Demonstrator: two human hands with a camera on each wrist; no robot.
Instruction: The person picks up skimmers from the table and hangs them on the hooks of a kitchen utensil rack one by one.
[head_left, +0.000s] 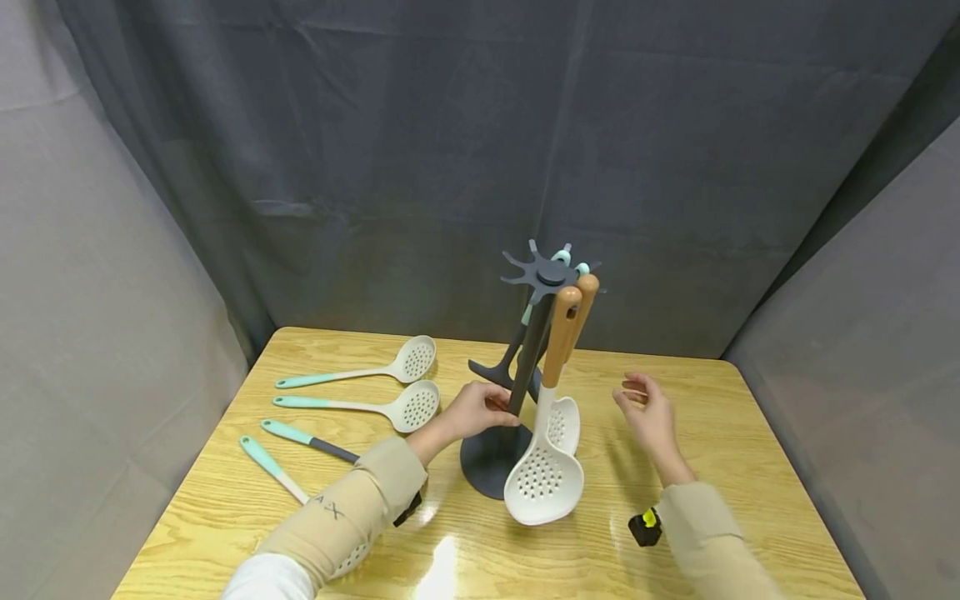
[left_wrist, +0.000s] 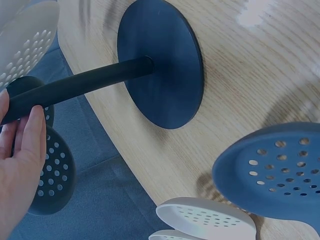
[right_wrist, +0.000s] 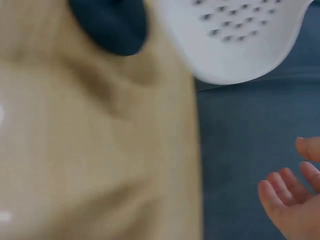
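A dark utensil stand [head_left: 534, 350] with a round base [left_wrist: 162, 65] and a hooked top stands mid-table. My left hand [head_left: 480, 410] grips its pole [left_wrist: 85, 82], thumb and fingers around it. Two white slotted utensils with wooden handles [head_left: 558, 337] hang at the stand's near right side; one white head [right_wrist: 235, 35] shows in the right wrist view. Dark utensils with mint handles hang at the back. My right hand [head_left: 654, 425] is off to the right, holding nothing, its fingers relaxed and a little bent [right_wrist: 295, 200].
Left of the stand lie two white slotted spoons [head_left: 416, 358] [head_left: 415, 406] with mint handles, a dark utensil [head_left: 333, 450] and another white one [head_left: 285, 479], partly under my left sleeve. Grey curtains [head_left: 420, 167] enclose the table [head_left: 750, 467].
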